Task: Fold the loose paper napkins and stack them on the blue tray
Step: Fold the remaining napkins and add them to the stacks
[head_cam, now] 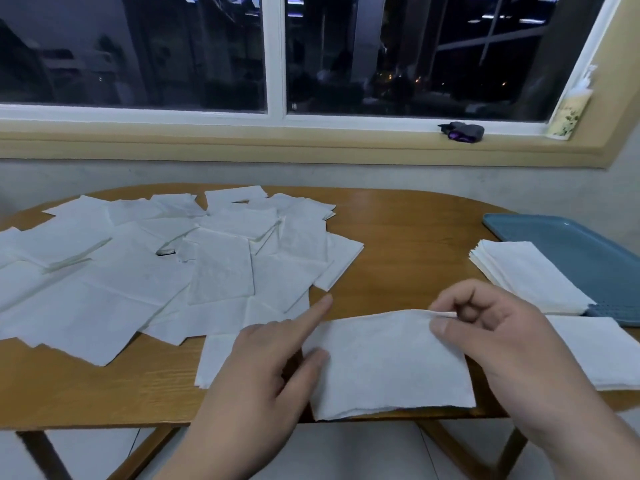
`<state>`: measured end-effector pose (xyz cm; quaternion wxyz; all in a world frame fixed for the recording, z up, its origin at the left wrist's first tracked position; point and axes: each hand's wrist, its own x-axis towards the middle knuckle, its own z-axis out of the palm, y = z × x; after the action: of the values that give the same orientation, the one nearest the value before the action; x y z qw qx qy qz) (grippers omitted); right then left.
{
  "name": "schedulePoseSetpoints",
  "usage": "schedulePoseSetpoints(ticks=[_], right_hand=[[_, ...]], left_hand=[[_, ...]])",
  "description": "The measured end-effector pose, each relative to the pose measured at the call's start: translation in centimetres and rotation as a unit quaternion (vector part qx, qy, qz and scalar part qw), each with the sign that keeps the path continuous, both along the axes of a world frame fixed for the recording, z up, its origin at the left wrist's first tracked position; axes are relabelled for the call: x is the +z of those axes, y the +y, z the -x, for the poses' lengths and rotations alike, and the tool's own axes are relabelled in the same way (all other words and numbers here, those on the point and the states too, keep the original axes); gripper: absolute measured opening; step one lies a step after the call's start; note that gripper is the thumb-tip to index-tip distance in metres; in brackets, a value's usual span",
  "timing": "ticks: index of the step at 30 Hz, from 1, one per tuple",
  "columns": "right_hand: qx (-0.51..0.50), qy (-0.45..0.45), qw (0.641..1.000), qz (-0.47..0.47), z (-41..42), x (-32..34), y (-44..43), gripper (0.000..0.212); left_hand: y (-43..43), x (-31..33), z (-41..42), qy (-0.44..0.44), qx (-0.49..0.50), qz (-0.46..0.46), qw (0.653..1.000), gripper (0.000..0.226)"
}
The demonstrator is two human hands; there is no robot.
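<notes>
Wood-grain table (398, 244) stands below a dark window (415, 57) with a white frame and a yellow sill (277, 140). Just beyond the right hand (502, 334), a blue tray (571, 244) carries a stack of folded napkins (530, 275) on the end nearest that hand. Loose napkins (166, 271) lie spread beyond and to the left of the left hand (256, 375). Between both hands is a white napkin (388, 368). The right thumb and forefinger pinch its far corner, and the left thumb grips its left edge, index finger straight.
</notes>
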<state>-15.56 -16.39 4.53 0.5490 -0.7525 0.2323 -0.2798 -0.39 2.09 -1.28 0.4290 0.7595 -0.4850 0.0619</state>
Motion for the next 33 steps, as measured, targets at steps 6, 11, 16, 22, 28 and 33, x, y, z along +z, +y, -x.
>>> schedulePoseSetpoints(ticks=[6,11,16,22,28,33], right_hand=[[-0.066,0.087,0.989,0.097,-1.2,-3.0,-1.7,0.015],[-0.066,0.122,0.977,0.161,-1.6,-4.3,-1.7,0.008],[-0.067,0.111,0.974,0.186,-1.6,-4.9,-1.7,0.012],[-0.066,0.135,0.966,0.212,-1.4,-5.2,-1.7,0.021],[-0.073,0.148,0.958,0.234,-1.5,-5.5,-1.7,0.023],[-0.091,0.118,0.964,0.222,-1.3,-5.3,-1.4,0.022]], left_hand=[[-1.1,-0.7,-0.6,-0.036,0.012,-0.068,0.997,0.023],[-1.5,-1.0,-0.6,-0.015,0.028,-0.099,0.995,0.023],[-1.6,-1.0,-0.4,-0.041,0.063,-0.132,0.988,0.025],[-1.5,-0.6,0.0,-0.035,0.069,-0.153,0.985,0.02],[-1.5,-0.7,-0.1,-0.004,0.072,-0.123,0.99,0.014],[-1.5,-0.8,-0.4,0.036,0.073,-0.077,0.994,0.023]])
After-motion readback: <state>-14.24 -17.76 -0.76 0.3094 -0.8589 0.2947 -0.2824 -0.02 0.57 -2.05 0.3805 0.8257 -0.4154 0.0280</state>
